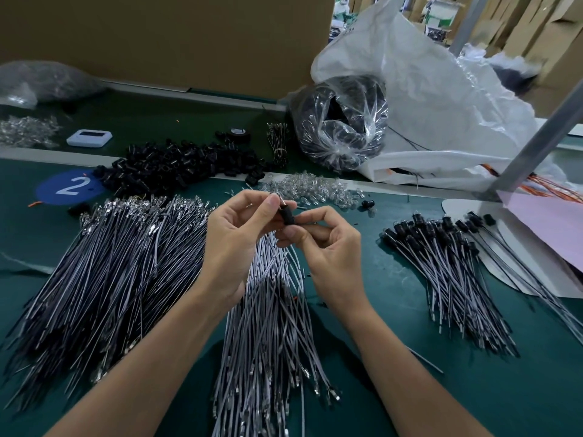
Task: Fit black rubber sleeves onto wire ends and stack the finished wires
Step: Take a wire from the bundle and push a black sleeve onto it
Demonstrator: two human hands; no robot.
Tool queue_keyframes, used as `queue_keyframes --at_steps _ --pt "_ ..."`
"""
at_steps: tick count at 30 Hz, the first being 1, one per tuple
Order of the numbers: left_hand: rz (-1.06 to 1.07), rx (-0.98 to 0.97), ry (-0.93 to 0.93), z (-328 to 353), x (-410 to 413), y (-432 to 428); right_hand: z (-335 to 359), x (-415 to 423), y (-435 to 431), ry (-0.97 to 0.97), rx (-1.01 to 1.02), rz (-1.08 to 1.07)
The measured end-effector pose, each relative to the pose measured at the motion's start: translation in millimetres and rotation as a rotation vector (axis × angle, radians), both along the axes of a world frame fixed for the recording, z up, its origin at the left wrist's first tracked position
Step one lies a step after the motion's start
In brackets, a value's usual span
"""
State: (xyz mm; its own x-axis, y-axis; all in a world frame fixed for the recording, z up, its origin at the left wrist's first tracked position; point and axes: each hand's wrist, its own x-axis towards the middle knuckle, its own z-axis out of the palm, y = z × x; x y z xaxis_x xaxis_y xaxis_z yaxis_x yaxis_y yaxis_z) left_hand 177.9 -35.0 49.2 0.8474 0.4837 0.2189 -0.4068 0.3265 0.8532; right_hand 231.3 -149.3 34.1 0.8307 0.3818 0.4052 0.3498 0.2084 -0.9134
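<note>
Both hands meet above the desk in the head view: the left hand pinches a thin wire end, and the right hand pinches a stubby black rubber sleeve against it. Pushed askew, the soft rubber could buckle or the limp wire could bend. Finished wires lie stacked on the right, glossy bare wires on the left, loose sleeves beyond

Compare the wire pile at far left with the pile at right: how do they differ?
The left pile is far bigger than the right pile. The right pile's far ends wear black sleeves; the left pile's show bare metal terminals. Both are grey wires fanned on the green table.
</note>
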Motion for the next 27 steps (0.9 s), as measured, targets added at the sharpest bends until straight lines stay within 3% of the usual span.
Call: queue_keyframes --at_steps 10,20,27 --pt "-0.038 0.021 -0.025 -0.9 0.9 6.6 1.0 -0.3 -1.8 -0.027 -0.011 -0.018" --pt "0.083 0.324 -0.029 1.8 -1.9 11.2 0.3 4.8 -4.9 -0.077 -0.075 -0.013" --pt "0.032 0.289 -0.042 1.2 -2.8 11.1 -0.5 4.2 -5.8 -0.139 -0.061 -0.032"
